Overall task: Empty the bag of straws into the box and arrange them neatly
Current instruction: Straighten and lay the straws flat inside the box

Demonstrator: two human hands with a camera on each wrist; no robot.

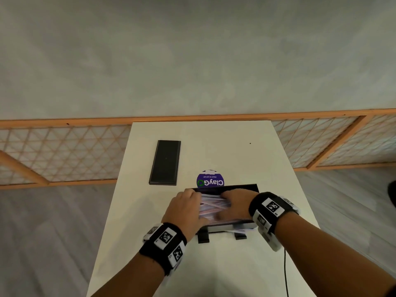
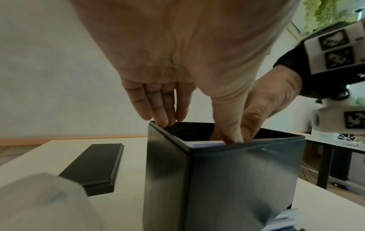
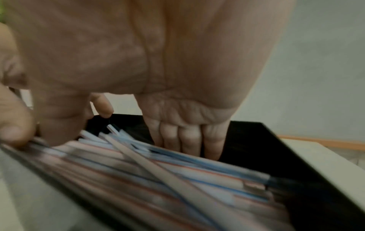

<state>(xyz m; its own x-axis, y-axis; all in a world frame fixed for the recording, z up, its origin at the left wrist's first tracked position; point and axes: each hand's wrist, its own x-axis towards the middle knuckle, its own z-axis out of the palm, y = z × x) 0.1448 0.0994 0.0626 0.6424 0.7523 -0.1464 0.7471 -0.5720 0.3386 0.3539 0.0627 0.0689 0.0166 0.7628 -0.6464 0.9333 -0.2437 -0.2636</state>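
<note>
A black open-topped box (image 1: 242, 187) stands near the front of the white table (image 1: 214, 142), filled with a loose, crossed pile of white straws (image 1: 212, 205) striped in red and blue. My left hand (image 1: 188, 206) is at the box's left side, fingers (image 2: 162, 112) straight down at the far left corner and the thumb pressing on the straws. My right hand (image 1: 233, 200) is at the right side, its straight fingers (image 3: 189, 140) pushed down among the straws (image 3: 177, 179) by the far wall. A pale bag edge (image 1: 245, 230) pokes out at the box's near right corner.
The flat black lid (image 1: 165, 162) lies on the table to the far left of the box. A round purple sticker (image 1: 210, 179) shows just behind the box. A thin black cable (image 1: 285, 271) hangs at the table's near right. A wooden lattice screen (image 1: 64, 151) runs behind the table.
</note>
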